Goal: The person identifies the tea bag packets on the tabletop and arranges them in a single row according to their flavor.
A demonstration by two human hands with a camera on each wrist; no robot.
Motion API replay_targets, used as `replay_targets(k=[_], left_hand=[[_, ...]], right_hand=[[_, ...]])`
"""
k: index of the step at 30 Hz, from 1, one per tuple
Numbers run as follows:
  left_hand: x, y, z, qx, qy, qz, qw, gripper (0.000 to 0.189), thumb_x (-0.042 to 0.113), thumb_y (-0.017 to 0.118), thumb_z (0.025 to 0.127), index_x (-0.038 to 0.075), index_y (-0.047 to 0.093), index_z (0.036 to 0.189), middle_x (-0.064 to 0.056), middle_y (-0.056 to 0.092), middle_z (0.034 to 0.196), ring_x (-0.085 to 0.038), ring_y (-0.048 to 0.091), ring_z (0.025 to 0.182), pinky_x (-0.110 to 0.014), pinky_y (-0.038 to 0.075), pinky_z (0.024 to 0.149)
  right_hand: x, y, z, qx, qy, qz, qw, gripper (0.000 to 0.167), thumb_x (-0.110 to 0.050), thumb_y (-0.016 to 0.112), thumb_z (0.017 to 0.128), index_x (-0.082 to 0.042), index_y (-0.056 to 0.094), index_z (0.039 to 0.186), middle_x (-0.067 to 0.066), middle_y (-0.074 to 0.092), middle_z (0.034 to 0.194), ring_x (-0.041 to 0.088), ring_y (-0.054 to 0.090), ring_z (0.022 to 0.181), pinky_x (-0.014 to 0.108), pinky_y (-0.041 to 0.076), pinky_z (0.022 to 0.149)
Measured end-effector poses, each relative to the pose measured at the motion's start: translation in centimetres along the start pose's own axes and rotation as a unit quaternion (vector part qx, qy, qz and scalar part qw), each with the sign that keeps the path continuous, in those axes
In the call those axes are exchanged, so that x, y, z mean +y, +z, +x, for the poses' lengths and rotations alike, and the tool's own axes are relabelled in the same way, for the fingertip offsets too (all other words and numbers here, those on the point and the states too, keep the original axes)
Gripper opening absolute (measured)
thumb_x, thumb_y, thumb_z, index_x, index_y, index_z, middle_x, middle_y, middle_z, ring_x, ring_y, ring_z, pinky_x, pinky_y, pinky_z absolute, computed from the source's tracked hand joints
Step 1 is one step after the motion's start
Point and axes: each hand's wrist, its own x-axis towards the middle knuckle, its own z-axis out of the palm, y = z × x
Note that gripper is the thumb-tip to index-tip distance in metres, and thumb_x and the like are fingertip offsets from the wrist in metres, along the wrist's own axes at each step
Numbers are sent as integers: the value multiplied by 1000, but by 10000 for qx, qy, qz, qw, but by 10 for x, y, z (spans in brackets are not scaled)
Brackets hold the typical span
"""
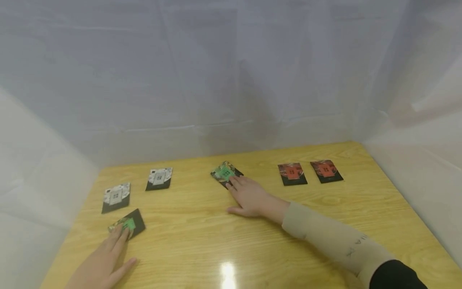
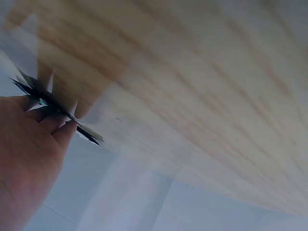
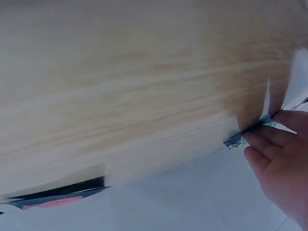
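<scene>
L hand [image 1: 102, 255] on L green pkt [image 1: 135, 221]; R hand [image 1: 250, 197] on R green pkt [image 1: 224, 171].
Head: L green pkt ahead-right, long axis slanting across straight fingers; R green pkt ahead-left, long axis approx. along straight fingers; thumbs apart. L wrist: fingertips meet pkt. R wrist: same; red pkt [image 3: 55, 202] well apart.

Glare on tabletop [image 1: 195, 241], soft shadow on back sheet [image 1: 202, 80], dim, hazy wrist views
</scene>
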Motion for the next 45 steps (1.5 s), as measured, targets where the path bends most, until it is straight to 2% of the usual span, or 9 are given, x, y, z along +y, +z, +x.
replay_targets(k=[10, 18, 32, 45], left_hand=[[8, -5, 4, -12, 34, 10, 10000, 88, 53, 62, 104, -14, 38, 156, -42, 32, 163, -62, 42, 143, -73, 46, 112], [13, -4, 8, -1, 152, 7, 9999, 88, 54, 61, 103, -14, 40, 155, -42, 33, 163, -61, 41, 145, -71, 45, 114], [14, -4, 10, 22, 146, 40, 9999, 89, 55, 62, 103, -12, 38, 157, -40, 31, 164, -60, 41, 146, -71, 44, 115], [16, -5, 10, -25, 130, 96, 9999, 90, 56, 61, 103, -12, 38, 157, -40, 32, 165, -59, 40, 147, -69, 44, 117]], right_hand=[[14, 3, -16, 212, 51, -113, 9997, 86, -69, 39, 107, -3, 40, 163, 23, 40, 168, 37, 39, 158, 50, 33, 133], [24, 6, -27, 379, 35, -96, 9992, 87, -70, 40, 107, -2, 42, 162, 26, 45, 163, 40, 42, 155, 51, 30, 134], [38, 13, -49, 220, 282, 295, 9989, 85, -66, 43, 107, -5, 35, 165, 28, 29, 172, 43, 32, 160, 54, 30, 133], [34, 14, -59, 232, 402, 180, 9988, 88, -68, 41, 107, -1, 36, 164, 32, 33, 169, 45, 34, 159, 55, 29, 133]])
